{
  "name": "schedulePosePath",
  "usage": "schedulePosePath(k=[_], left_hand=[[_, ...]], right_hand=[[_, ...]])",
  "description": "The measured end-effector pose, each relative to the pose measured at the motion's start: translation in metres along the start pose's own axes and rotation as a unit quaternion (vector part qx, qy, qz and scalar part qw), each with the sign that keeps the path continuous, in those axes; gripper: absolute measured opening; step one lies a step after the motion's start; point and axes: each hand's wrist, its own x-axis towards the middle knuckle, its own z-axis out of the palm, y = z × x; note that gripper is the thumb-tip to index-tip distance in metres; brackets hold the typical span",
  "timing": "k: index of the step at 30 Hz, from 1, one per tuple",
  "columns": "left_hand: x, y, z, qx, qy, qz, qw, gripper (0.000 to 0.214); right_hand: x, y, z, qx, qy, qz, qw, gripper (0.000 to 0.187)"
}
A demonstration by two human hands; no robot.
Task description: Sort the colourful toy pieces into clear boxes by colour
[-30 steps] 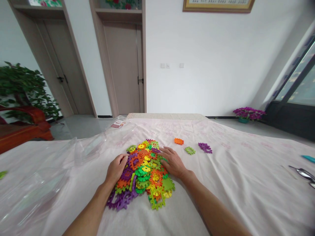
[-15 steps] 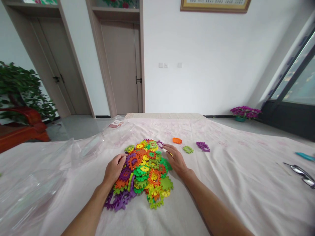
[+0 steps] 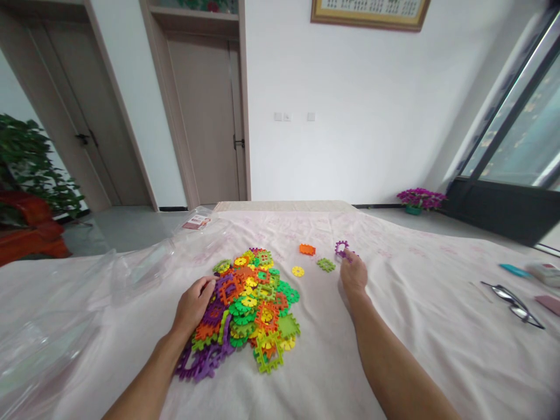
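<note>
A heap of flat plastic interlocking pieces (image 3: 249,303), purple, orange, green and yellow, lies on the pale cloth-covered table (image 3: 406,350). My left hand (image 3: 192,303) rests with curled fingers on the heap's left side. Out to the right, my right hand (image 3: 353,273) pinches a purple piece (image 3: 341,248) at its fingertips. Set apart beside it lie an orange piece (image 3: 307,249), a green piece (image 3: 326,265) and a small yellow gear-shaped piece (image 3: 298,271).
Clear plastic bags (image 3: 79,303) cover the table's left side. Glasses (image 3: 511,300), a teal item (image 3: 516,270) and small boxes (image 3: 546,273) sit at the far right. Doors, a green plant (image 3: 26,163) and a purple flower pot (image 3: 420,199) stand behind.
My right hand left the heap and moved right past the separate pieces, carrying a purple piece. A yellow piece now lies apart from the heap. The left hand stayed put.
</note>
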Motion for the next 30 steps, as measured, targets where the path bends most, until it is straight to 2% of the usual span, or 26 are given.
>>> schedulePosePath(k=[5,7,11,13,19,22,24,26,30], left_hand=[[0.0,-0.002,0.001,0.0,0.004,0.003,1.0,0.042],[0.0,-0.002,0.001,-0.001,0.006,0.006,1.0,0.042],[0.0,-0.002,0.001,0.0,0.009,0.006,1.0,0.042],[0.0,-0.001,0.001,0.001,0.007,0.005,1.0,0.042],[-0.001,0.0,0.0,0.003,0.006,0.002,1.0,0.041],[-0.001,0.001,0.0,-0.004,0.009,0.005,1.0,0.041],[0.0,0.001,0.0,-0.008,0.01,0.008,1.0,0.04],[0.0,0.001,0.0,-0.009,0.007,0.007,1.0,0.04],[0.0,0.0,0.0,-0.005,0.001,0.002,1.0,0.041]], right_hand=[[0.0,0.003,-0.01,-0.037,0.036,0.043,0.998,0.048],[-0.001,0.001,-0.011,-0.046,0.02,0.044,0.998,0.046],[-0.003,0.002,-0.008,-0.102,-0.067,0.006,0.992,0.045],[-0.004,0.005,-0.006,-0.141,-0.087,-0.009,0.986,0.047],[-0.006,0.014,-0.002,-0.174,-0.095,-0.03,0.98,0.053],[-0.005,0.012,-0.001,-0.16,-0.071,-0.04,0.984,0.05],[-0.006,0.007,0.001,-0.136,-0.054,-0.068,0.987,0.045],[-0.009,-0.001,0.004,-0.093,-0.057,-0.125,0.986,0.039],[-0.026,-0.029,0.014,0.008,-0.118,-0.255,0.96,0.027]])
